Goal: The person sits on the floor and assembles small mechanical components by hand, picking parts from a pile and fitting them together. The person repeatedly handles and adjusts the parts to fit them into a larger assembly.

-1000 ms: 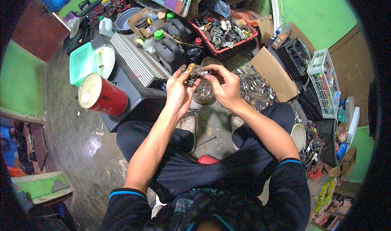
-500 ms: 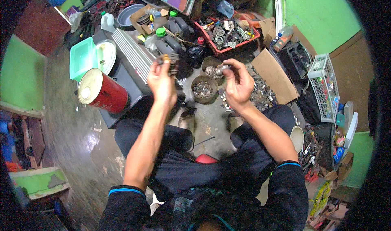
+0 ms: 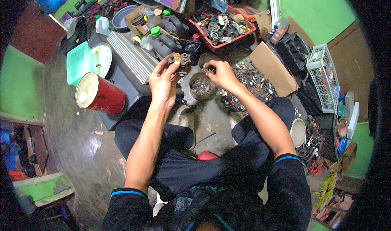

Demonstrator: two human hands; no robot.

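My left hand [image 3: 163, 82] is closed on a small brass-coloured metal part [image 3: 177, 58], held between thumb and fingers. Dark metal pieces [image 3: 184, 60] show right beside that part; whether they are joined to it I cannot tell. With fingertips pinched, my right hand [image 3: 223, 74] reaches over the rim of the farther round tin [image 3: 206, 59]. What its fingers hold, if anything, is hidden. Just nearer stands another round tin [image 3: 202, 97], with small metal bits [image 3: 201, 86] inside. To the right of my right hand lies a spread heap of small metal parts [image 3: 254, 82].
A red drum-shaped can [image 3: 109, 96] stands on a dark box at left, near a pale green tray [image 3: 79, 64]. Behind the tins are dark jugs [image 3: 165, 45] and a red crate [image 3: 236, 39] of metal parts. A cardboard flap [image 3: 273, 70] and white basket [image 3: 324, 82] stand at right.
My right hand has moved left and slightly down, from holding a small shiny metal piece aloft to the farther tin. My left hand stays raised with the brass-coloured part. The whole view has shifted slightly.
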